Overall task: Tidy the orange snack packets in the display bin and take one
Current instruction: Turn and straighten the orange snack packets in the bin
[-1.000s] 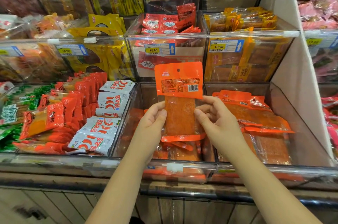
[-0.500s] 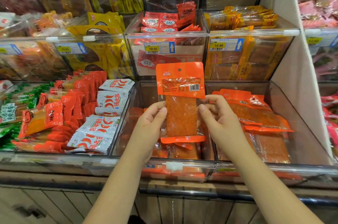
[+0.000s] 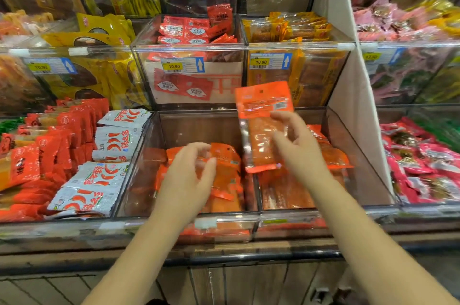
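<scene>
My right hand [image 3: 298, 152] pinches one orange packet [image 3: 261, 127] upright above the bin [image 3: 149, 170], so the taking looks done, while my left hand [image 3: 186, 177] hovers half-curled, grip unclear, over the jumbled pile [image 3: 227, 180] left to tidy.

wooden shelf [image 3: 249, 248] carries clear bins; the middle display bin [image 3: 194, 127] holds orange packets [image 3: 225, 177]; white chilli packets [image 3: 92, 181] lie left
</scene>
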